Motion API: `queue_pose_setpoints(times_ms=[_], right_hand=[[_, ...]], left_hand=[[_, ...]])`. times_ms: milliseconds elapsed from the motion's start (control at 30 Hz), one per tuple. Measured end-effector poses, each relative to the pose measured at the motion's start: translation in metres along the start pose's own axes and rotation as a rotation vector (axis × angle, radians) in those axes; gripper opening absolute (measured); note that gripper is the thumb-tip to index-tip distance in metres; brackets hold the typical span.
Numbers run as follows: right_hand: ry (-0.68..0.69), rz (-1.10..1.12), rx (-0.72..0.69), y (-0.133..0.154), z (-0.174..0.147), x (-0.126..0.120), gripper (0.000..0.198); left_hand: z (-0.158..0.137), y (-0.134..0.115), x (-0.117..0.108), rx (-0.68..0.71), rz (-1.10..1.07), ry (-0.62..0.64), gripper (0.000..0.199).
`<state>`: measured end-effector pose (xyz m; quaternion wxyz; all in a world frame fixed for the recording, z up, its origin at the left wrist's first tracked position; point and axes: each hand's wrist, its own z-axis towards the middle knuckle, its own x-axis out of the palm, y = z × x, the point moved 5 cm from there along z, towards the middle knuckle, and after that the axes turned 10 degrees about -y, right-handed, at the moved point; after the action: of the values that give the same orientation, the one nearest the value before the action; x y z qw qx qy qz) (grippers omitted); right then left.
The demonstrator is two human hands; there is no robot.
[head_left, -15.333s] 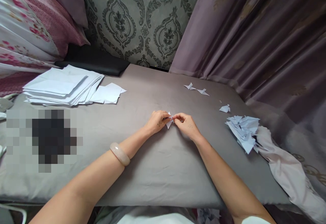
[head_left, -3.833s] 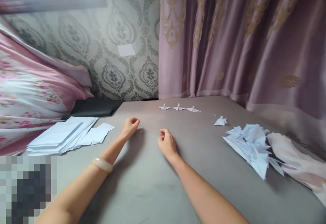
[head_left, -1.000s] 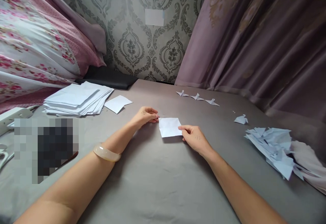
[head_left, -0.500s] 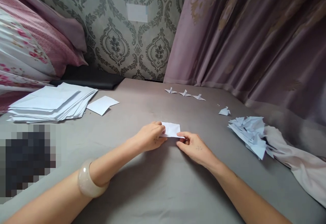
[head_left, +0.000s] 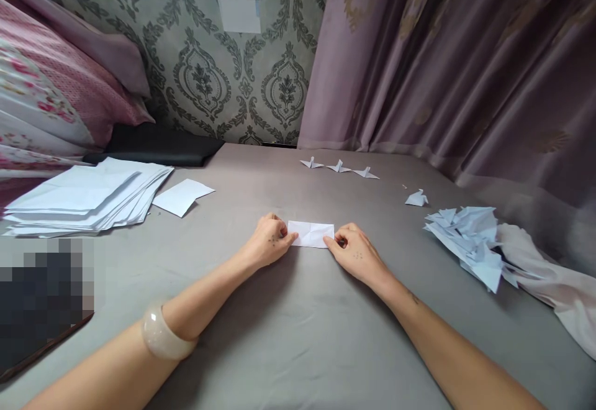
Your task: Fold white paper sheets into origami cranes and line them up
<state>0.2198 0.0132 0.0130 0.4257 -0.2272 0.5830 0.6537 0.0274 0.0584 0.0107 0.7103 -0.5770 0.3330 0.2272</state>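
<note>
Grey cloth (head_left: 279,341) fills the lower frame, a paper stack (head_left: 79,194) at its left. Near the centre, my left hand (head_left: 270,240) and right hand (head_left: 357,253), fingers curled nearly closed, pinch the two ends of a white paper rectangle (head_left: 311,234).

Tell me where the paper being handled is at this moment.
In the head view, the handled paper is near the middle, between the left hand and right hand, with three paper birds beyond it.

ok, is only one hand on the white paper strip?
No, the left hand and right hand are both touching the white paper strip, at opposite ends.
</note>
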Motion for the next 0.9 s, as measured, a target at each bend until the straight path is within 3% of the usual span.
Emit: queue_pose_setpoints(times_ms=[233,567,633,733,800,900], right_hand=[[-0.037,-0.069,-0.013,0.000,-0.003,0.002,0.025],[0.052,0.020,-0.021,-0.009,0.002,-0.001,0.021],[0.076,0.038,-0.043,-0.011,0.002,-0.003,0.019],[0.104,0.054,-0.113,-0.010,0.001,-0.006,0.013],[0.102,0.031,-0.190,-0.006,-0.002,-0.007,0.019],[0.072,-0.084,-0.284,0.000,-0.009,-0.007,0.034]], left_hand=[[0.000,0.007,0.006,0.083,0.006,-0.087,0.029],[-0.009,0.003,0.006,0.302,0.163,-0.137,0.023],[-0.012,-0.008,0.008,0.448,0.215,-0.102,0.029],[-0.018,-0.022,0.014,0.642,0.235,0.059,0.037],[-0.020,-0.026,0.016,0.675,0.193,0.127,0.034],[-0.016,-0.026,0.014,0.638,0.122,0.115,0.029]])
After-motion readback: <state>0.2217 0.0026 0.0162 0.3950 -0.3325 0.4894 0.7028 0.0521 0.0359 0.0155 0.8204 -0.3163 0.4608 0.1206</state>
